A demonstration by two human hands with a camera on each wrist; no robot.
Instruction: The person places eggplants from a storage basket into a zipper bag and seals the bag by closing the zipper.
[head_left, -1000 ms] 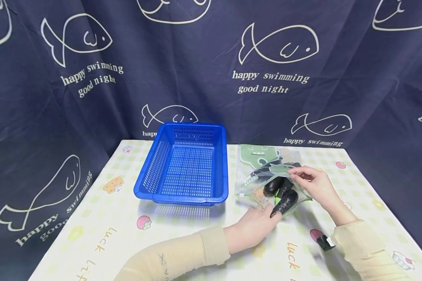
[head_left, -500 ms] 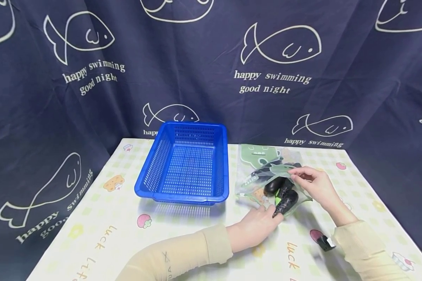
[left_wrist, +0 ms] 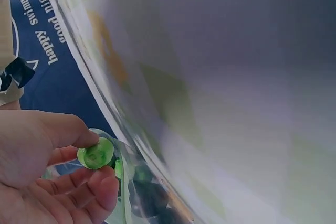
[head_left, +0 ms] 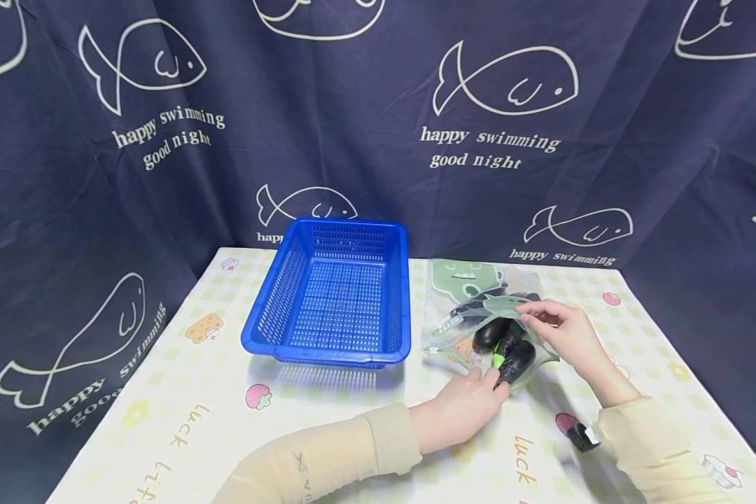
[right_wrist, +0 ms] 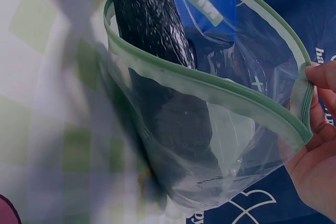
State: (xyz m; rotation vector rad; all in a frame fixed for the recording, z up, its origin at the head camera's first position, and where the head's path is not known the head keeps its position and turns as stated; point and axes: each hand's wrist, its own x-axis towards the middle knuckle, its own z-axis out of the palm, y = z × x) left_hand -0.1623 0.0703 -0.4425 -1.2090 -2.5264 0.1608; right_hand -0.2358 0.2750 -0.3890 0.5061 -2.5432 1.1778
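My left hand (head_left: 466, 409) pinches the green stem end (left_wrist: 95, 153) of a dark, shiny eggplant (right_wrist: 147, 19). The eggplant lies slanted through the open mouth of a clear zip bag (right_wrist: 231, 163) with a green rim, its lower part inside. Thumb and fingers of my right hand (head_left: 563, 336) pinch the bag's rim at the far side of the mouth. More dark eggplants (head_left: 491, 334) show inside the bag in the head view, partly covered by its printed film. A green cartoon face (head_left: 460, 278) is printed toward the bag's back end.
Left of the bag stands a blue perforated plastic basket (head_left: 404, 308) with nothing in it. Both stand on a table with a pale checked cloth (head_left: 327, 434). A dark blue curtain (head_left: 365, 140) with fish drawings hangs behind. A small black device (head_left: 582, 437) sits beside the right sleeve.
My left hand has shifted slightly to the right, toward the bag, with the eggplant's end. My right hand keeps its hold on the rim. The basket stays in place.
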